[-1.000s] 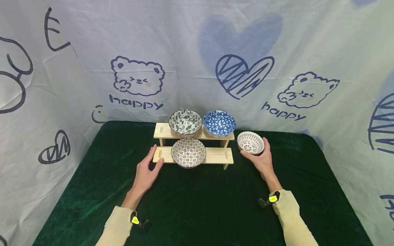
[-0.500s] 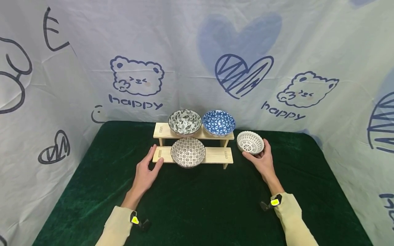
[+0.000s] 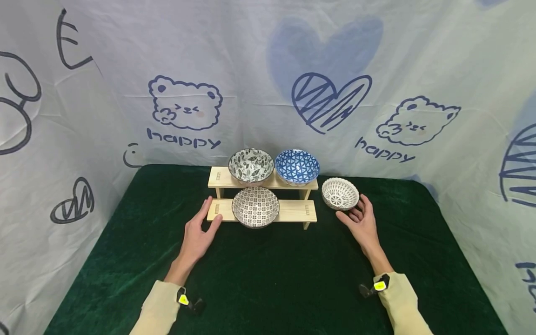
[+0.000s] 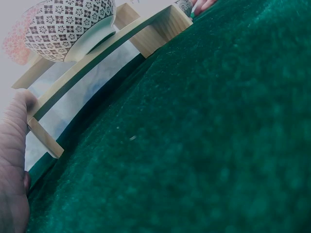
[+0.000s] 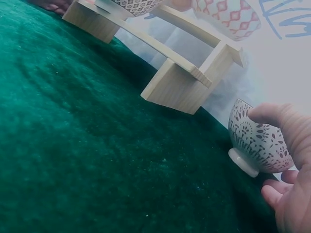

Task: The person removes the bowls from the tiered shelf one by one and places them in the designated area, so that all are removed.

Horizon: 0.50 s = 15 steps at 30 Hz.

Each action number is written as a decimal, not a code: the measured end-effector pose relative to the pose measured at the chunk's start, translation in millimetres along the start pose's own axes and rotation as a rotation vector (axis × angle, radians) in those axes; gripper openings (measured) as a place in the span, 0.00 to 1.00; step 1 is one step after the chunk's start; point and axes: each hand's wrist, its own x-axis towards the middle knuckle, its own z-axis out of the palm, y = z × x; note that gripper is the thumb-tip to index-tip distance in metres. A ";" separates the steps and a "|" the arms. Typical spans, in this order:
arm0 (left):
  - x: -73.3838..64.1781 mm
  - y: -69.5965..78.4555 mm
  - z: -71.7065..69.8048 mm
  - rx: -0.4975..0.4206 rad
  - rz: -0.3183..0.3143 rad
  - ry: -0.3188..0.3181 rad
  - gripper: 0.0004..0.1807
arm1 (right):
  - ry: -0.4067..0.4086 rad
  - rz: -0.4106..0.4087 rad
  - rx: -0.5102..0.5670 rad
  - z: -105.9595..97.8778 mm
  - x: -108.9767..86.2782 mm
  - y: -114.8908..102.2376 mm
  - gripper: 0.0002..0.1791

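Note:
My left hand [image 3: 198, 236] lies at the left end of a two-tier wooden stand [image 3: 295, 211], fingers straight along the end. Its thumb touches the lower shelf's front corner in the left wrist view. On the lower shelf sits a brown-patterned bowl [image 3: 255, 208]. The upper shelf bears a leaf-patterned bowl [image 3: 250, 166] and a blue geometric bowl [image 3: 297, 167]. A smaller white bowl with dark petal marks [image 3: 340, 194] stands upright on the cloth right of the stand. My right hand [image 3: 363, 228] is spread beside its near right side, thumb just off the rim in the head view.
Dark green velvet cloth [image 3: 268, 279] covers the table. White fabric with blue drawings [image 3: 259, 70] hangs behind and at both sides, close behind the stand and bowls.
My right hand has let go of the small white bowl and drawn back slightly, toward me and to the right. The bowl stays in place. My left hand keeps its position.

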 end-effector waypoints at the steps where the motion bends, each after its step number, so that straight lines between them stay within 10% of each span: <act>1: -0.1 -0.2 0.0 0.000 0.000 0.000 0.38 | -0.001 -0.002 0.000 -0.7 -1.3 0.5 0.58; 15: 1.3 -1.1 0.8 0.015 0.013 0.014 0.37 | 0.037 -0.056 -0.027 -3.8 -25.1 -9.0 0.49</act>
